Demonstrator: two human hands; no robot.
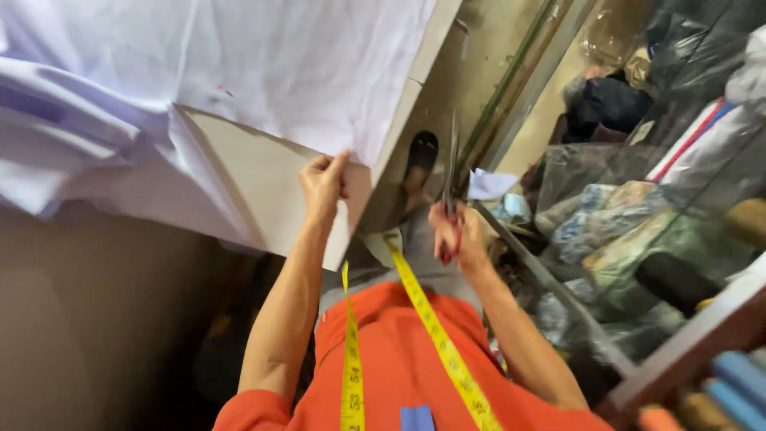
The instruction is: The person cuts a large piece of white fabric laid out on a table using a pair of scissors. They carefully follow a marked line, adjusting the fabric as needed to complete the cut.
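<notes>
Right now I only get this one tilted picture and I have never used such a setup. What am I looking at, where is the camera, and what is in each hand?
There is no machine here: a person works with two bare hands, and the single camera sits on their head, looking down along their orange shirt. A yellow tape measure hangs round the neck. The left hand grips the edge of a stiff pale sheet lying on the table under white cloth. The right hand holds red-handled scissors, blades pointing away from the body, beside the table, not touching the cloth. To the right, bagged fabrics are piled.
</notes>
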